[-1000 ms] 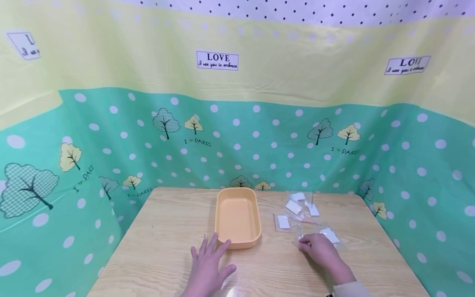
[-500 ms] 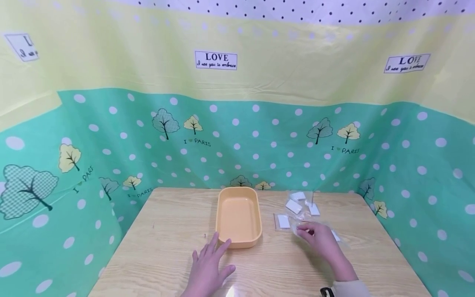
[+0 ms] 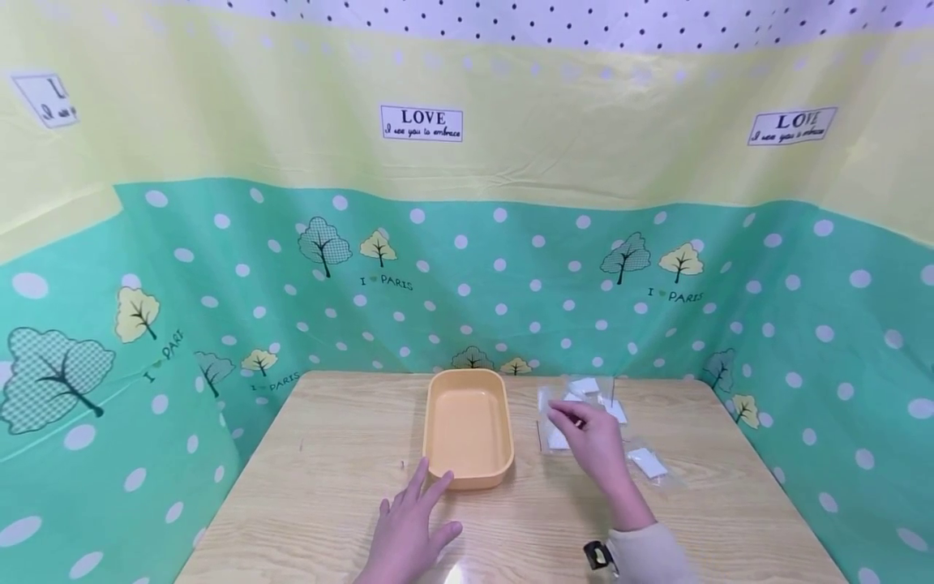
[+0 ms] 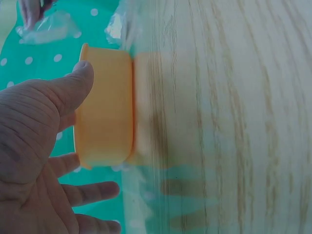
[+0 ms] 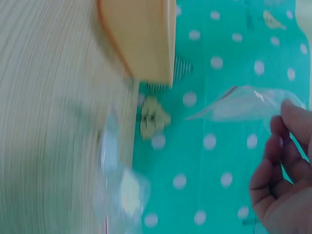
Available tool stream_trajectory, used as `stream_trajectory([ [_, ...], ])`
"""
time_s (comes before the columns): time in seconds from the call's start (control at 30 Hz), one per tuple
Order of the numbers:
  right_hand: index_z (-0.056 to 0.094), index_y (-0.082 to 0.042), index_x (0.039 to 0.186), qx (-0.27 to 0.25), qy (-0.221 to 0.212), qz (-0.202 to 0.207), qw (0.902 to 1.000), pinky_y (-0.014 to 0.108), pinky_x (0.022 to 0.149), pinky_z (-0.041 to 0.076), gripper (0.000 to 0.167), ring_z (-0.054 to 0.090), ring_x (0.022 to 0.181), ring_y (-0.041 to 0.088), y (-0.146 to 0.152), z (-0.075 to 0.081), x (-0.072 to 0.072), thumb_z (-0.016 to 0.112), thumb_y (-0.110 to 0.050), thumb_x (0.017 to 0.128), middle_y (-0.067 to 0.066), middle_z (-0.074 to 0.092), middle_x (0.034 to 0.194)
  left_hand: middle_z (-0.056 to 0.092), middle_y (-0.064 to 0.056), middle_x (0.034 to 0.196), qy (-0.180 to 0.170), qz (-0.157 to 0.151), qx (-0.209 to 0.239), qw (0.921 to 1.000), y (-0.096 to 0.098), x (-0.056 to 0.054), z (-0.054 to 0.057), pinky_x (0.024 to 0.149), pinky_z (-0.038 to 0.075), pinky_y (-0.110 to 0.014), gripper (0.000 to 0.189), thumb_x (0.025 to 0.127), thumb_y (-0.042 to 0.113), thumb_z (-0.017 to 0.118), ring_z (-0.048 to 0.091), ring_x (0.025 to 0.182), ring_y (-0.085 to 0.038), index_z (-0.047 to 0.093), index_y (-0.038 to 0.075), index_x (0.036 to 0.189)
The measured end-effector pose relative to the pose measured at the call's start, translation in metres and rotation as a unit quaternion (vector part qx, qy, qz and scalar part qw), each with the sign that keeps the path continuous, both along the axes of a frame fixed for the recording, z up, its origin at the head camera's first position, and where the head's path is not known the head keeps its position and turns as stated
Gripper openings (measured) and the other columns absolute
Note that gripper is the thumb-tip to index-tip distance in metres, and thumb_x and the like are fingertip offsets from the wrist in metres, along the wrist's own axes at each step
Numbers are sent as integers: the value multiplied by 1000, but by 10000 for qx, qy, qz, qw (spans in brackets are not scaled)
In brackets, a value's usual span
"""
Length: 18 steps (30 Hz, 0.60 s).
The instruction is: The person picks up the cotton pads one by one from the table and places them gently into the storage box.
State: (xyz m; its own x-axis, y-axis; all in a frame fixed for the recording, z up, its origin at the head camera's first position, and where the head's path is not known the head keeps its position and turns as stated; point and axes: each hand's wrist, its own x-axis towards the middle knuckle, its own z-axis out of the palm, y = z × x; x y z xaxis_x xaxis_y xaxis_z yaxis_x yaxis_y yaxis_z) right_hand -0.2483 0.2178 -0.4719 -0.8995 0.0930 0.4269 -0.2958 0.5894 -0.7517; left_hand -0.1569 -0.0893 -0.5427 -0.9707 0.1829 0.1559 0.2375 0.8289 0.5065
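My right hand [image 3: 597,442] pinches a clear zip bag [image 5: 241,105] between thumb and fingertips, held up above the table. In the head view that bag overlaps other small bags, and its contents are hard to make out. My left hand [image 3: 405,531] has its fingers spread at the near end of an orange plastic tray [image 3: 470,484]. Its fingertips are right at the tray's rim; in the left wrist view the thumb [image 4: 73,90] stands before the tray's side. Nothing lies in the tray.
Several clear bags with white pieces inside lie right of the tray, one bag [image 3: 648,463] apart from a cluster [image 3: 584,388] behind the right hand. The wooden table [image 3: 321,454] is walled by a green dotted curtain [image 3: 467,268].
My right hand has lifted a zip bag from the nearer part of the pile and carried it up and left, towards the tray. My left hand has stayed at the tray's near rim.
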Motion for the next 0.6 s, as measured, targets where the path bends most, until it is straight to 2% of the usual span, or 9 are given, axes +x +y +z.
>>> stream_trajectory([
  [0.13, 83, -10, 111, -477, -2, 131, 9988, 18, 57, 55, 18, 62, 73, 4, -25, 2, -8, 82, -14, 94, 7, 81, 92, 33, -19, 174, -35, 5, -4, 10000, 0, 0, 1, 103, 35, -94, 76, 89, 50, 81, 56, 134, -60, 54, 27, 156],
  [0.3, 84, -13, 112, -887, -143, 131, 9959, 17, 62, 57, 18, 65, 77, 9, -48, 0, -20, 82, -16, 95, 6, 82, 96, 32, -17, 175, -105, 26, -44, 9999, 0, -1, 0, 104, 35, -94, 76, 89, 52, 80, 56, 135, -58, 54, 29, 157],
  [0.43, 83, -11, 113, -1017, -152, 198, 9945, 18, 65, 60, 18, 68, 81, 11, -63, -3, -29, 80, -16, 96, 8, 83, 100, 32, -18, 175, -91, 28, -50, 9999, 0, -2, 0, 103, 35, -94, 76, 89, 51, 81, 56, 134, -59, 54, 29, 156],
  [0.6, 82, -10, 114, -778, -167, 238, 9965, 18, 64, 61, 18, 68, 82, 11, -80, -15, -42, 78, -16, 98, 8, 81, 101, 34, -19, 174, -2, 29, -67, 10000, 0, -1, -1, 103, 37, -93, 75, 89, 51, 81, 58, 132, -60, 55, 28, 155],
])
